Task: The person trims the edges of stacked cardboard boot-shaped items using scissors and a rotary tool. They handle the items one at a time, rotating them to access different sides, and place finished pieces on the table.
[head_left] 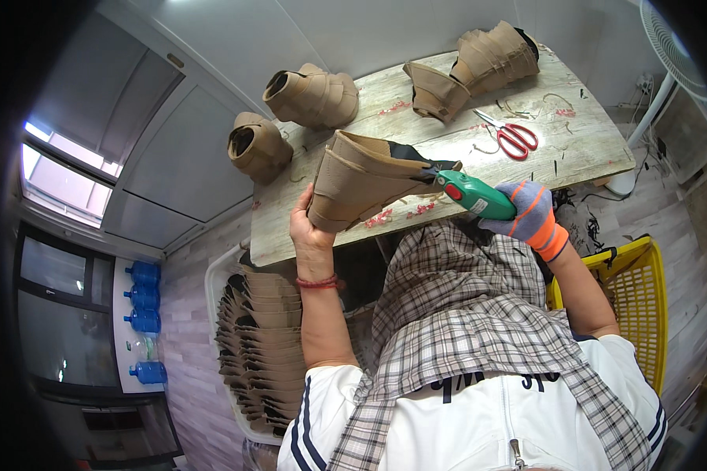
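Observation:
My bare left hand is closed on the lower left side of a tan stitched piece, shaped like a boot upper, with black lining showing inside. It is held up over the near edge of the table. In a grey and orange glove, my right hand wraps round the green body of handheld electric scissors. Their tip meets the right end of the tan piece, at the black lining; whether the blades are cutting cannot be seen. Red-handled scissors lie on the table beyond the gloved hand.
On the table stand nested tan pieces, another bundle and scattered thread scraps. A white bin of stacked tan pieces is at lower left, a yellow basket at right. A fan stands far right; blue water jugs far left.

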`<action>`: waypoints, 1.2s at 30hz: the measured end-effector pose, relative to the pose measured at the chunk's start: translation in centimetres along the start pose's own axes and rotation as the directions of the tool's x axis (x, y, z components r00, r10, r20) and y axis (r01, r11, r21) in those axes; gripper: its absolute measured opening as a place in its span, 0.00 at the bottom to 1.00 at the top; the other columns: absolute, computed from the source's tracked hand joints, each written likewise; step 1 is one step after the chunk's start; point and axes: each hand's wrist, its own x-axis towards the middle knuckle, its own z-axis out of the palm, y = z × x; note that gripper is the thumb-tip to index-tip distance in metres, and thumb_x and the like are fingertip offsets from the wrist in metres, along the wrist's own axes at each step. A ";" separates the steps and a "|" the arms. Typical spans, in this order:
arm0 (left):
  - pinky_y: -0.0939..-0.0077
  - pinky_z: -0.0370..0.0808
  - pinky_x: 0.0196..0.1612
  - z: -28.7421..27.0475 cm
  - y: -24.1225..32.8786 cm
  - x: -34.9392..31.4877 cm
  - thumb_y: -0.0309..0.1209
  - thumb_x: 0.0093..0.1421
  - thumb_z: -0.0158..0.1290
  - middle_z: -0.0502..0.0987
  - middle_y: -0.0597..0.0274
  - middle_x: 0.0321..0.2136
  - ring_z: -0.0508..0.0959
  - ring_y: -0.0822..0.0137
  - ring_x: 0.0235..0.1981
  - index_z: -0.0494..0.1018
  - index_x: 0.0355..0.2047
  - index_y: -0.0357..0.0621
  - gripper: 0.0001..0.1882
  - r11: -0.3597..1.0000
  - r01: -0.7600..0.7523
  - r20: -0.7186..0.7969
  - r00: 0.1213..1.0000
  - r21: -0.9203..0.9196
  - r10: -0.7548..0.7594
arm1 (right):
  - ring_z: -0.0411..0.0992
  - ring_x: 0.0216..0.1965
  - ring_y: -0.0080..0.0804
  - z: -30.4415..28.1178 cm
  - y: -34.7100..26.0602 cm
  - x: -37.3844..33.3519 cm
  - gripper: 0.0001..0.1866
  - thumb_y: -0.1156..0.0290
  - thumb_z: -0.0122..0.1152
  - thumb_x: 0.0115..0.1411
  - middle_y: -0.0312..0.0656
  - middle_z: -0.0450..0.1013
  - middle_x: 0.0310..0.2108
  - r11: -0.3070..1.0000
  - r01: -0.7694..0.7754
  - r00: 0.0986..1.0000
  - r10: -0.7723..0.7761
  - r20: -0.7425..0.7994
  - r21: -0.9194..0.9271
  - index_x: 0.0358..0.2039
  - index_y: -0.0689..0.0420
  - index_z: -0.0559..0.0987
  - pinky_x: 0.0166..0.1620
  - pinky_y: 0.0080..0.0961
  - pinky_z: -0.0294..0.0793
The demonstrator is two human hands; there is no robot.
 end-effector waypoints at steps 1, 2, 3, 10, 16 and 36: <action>0.54 0.72 0.55 0.0 -0.1 0.1 0.28 0.65 0.44 0.77 0.43 0.45 0.76 0.49 0.48 0.72 0.45 0.30 0.14 1.000 -0.007 -0.014 1.000 0.007 0.007 | 0.74 0.23 0.42 0.0 -0.1 0.1 0.26 0.53 0.78 0.35 0.41 0.76 0.22 1.000 -0.008 1.000 0.008 0.003 0.017 0.30 0.56 0.81 0.28 0.31 0.74; 0.54 0.72 0.55 0.1 -0.3 0.2 0.28 0.65 0.44 0.77 0.43 0.45 0.76 0.50 0.48 0.72 0.45 0.30 0.14 1.000 -0.013 -0.027 1.000 0.016 0.013 | 0.73 0.23 0.42 0.0 -0.1 0.2 0.25 0.53 0.78 0.35 0.41 0.75 0.22 1.000 0.002 1.000 -0.001 -0.009 0.020 0.30 0.56 0.81 0.28 0.31 0.74; 0.54 0.72 0.55 0.2 -0.5 0.3 0.28 0.65 0.44 0.77 0.43 0.45 0.76 0.50 0.48 0.72 0.45 0.30 0.14 1.000 -0.011 -0.015 1.000 0.014 0.011 | 0.73 0.23 0.42 0.1 -0.1 0.2 0.25 0.53 0.78 0.35 0.42 0.75 0.22 1.000 0.011 1.000 -0.011 -0.021 0.024 0.30 0.56 0.81 0.28 0.31 0.74; 0.54 0.72 0.55 2.7 -2.9 -0.9 0.30 0.65 0.46 0.76 0.45 0.47 0.76 0.51 0.49 0.71 0.47 0.31 0.15 0.995 -0.081 0.071 0.995 0.065 0.076 | 0.74 0.21 0.41 0.7 -1.6 1.0 0.24 0.53 0.77 0.37 0.44 0.76 0.21 0.993 -0.080 0.997 0.078 0.022 0.086 0.30 0.56 0.82 0.27 0.30 0.74; 0.58 0.72 0.55 4.6 -5.5 -2.0 0.32 0.64 0.51 0.75 0.50 0.50 0.75 0.56 0.51 0.69 0.52 0.34 0.18 0.927 -0.296 0.093 0.955 0.228 0.282 | 0.77 0.22 0.36 2.1 -2.5 1.0 0.27 0.50 0.77 0.38 0.44 0.77 0.21 0.964 -0.169 0.982 0.182 -0.046 0.207 0.33 0.57 0.82 0.29 0.26 0.76; 0.73 0.71 0.47 6.6 -1.7 -3.2 0.23 0.55 0.61 0.80 0.57 0.39 0.77 0.64 0.40 0.75 0.43 0.33 0.15 -0.465 -0.474 0.653 0.650 0.748 0.388 | 0.75 0.24 0.22 2.9 -2.9 1.9 0.23 0.63 0.77 0.43 0.41 0.78 0.24 0.780 -0.423 0.888 0.459 0.038 0.462 0.36 0.62 0.78 0.30 0.21 0.75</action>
